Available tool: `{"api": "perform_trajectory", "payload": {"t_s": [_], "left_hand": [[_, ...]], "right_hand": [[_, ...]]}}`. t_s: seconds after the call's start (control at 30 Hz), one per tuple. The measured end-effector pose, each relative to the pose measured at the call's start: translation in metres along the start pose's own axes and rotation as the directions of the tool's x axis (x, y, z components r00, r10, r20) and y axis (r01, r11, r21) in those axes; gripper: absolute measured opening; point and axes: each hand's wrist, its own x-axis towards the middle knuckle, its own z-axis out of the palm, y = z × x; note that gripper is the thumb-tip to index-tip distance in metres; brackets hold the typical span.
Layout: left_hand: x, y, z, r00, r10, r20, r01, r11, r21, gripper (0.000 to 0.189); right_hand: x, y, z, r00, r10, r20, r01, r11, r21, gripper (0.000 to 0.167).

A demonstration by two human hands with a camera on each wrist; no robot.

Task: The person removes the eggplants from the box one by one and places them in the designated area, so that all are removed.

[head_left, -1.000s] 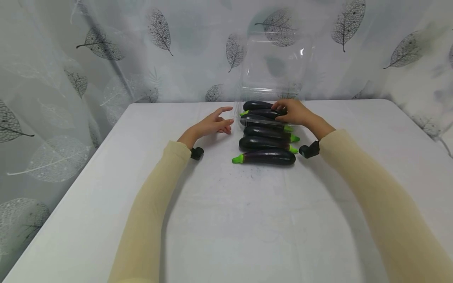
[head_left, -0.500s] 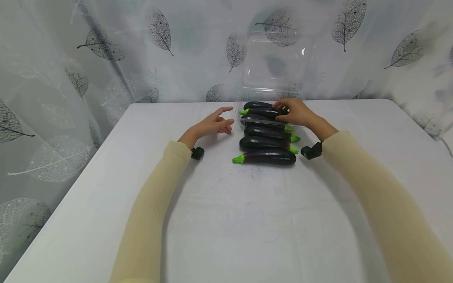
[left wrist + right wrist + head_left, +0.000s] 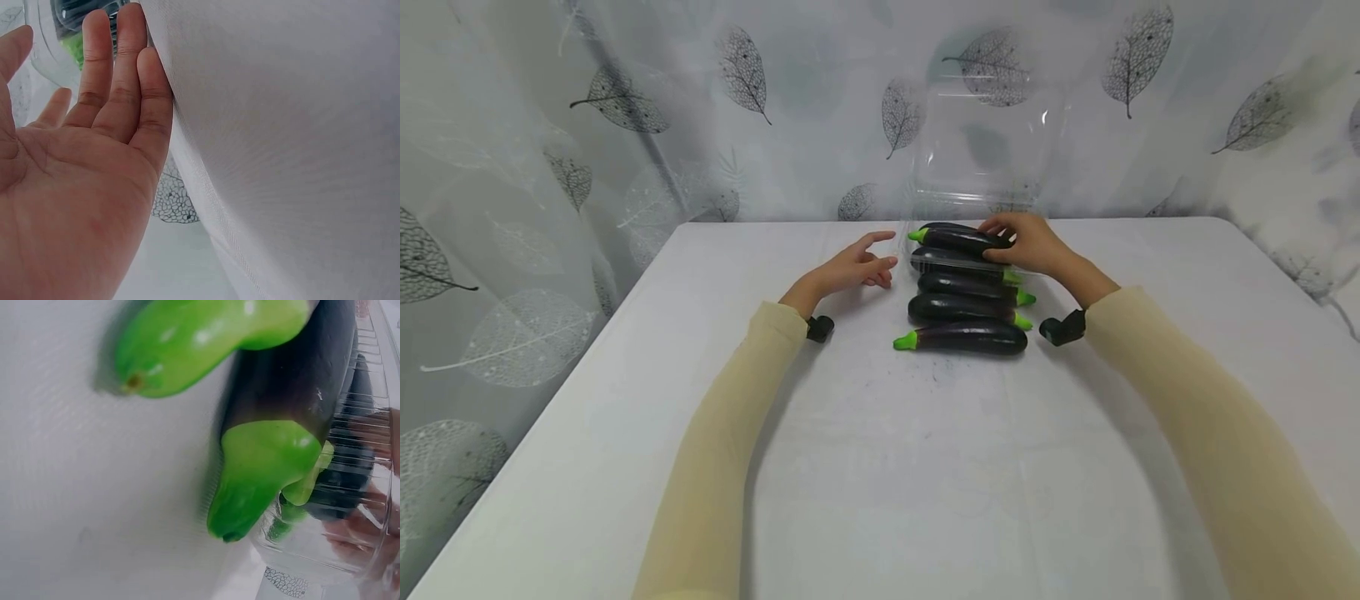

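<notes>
On a white-covered table (image 3: pixel 865 467), a row of glossy, dark-purple eggplants is laid out at 12 o'clock, beyond two outstretched cream sleeves (image 3: pixel 711 467). The nearest eggplant (image 3: pixel 973 337) is set with its green stem toward 9 o'clock; the second eggplant (image 3: pixel 955 308) and third eggplant (image 3: pixel 962 285) are turned with stems toward 3 o'clock, all three outside a clear plastic clamshell container (image 3: pixel 947 199). Just off the container's 9 o'clock side, the left hand (image 3: pixel 853 267) is held with fingers loosely spread and nothing gripped; whether the plastic is touched cannot be told. Inside, a fourth eggplant (image 3: pixel 951 257) is seen through the front wall. Behind it, a fifth eggplant (image 3: pixel 958 239), stem toward 9 o'clock, is held near its blunt end by the right hand (image 3: pixel 1024 242), thumb to the near side and fingers curled over the far side. A sixth eggplant (image 3: pixel 943 225) is mostly hidden. The container's lid (image 3: pixel 977 154) is raised at 12 o'clock before a leaf-print curtain (image 3: pixel 820 100).

The eggplants are judged firm, fairly light, slick-skinned and easily bruised; a grip around the thick body is favored over the stem. The container's walls are judged thin and easily flexed.
</notes>
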Motion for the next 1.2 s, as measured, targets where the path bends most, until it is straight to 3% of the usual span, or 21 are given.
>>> {"api": "perform_trajectory", "payload": {"t_s": [0.37, 0.8, 1.2], "left_hand": [[-0.001, 0.002, 0.003, 1.000, -0.003, -0.003, 0.004, 1.000, 0.011, 0.062], [0.000, 0.002, 0.001, 1.000, -0.018, -0.005, 0.018, 1.000, 0.017, 0.064], [-0.002, 0.003, 0.001, 1.000, -0.015, -0.008, 0.015, 1.000, 0.013, 0.063]], "right_hand": [[-0.005, 0.003, 0.002, 0.999, 0.036, -0.040, -0.034, 0.998, 0.048, 0.040], [-0.010, -0.001, 0.004, 0.991, -0.034, -0.132, 0.043, 0.997, 0.070, 0.038], [-0.012, -0.005, 0.003, 0.984, -0.075, -0.161, 0.087, 0.994, 0.066, 0.039]]}}
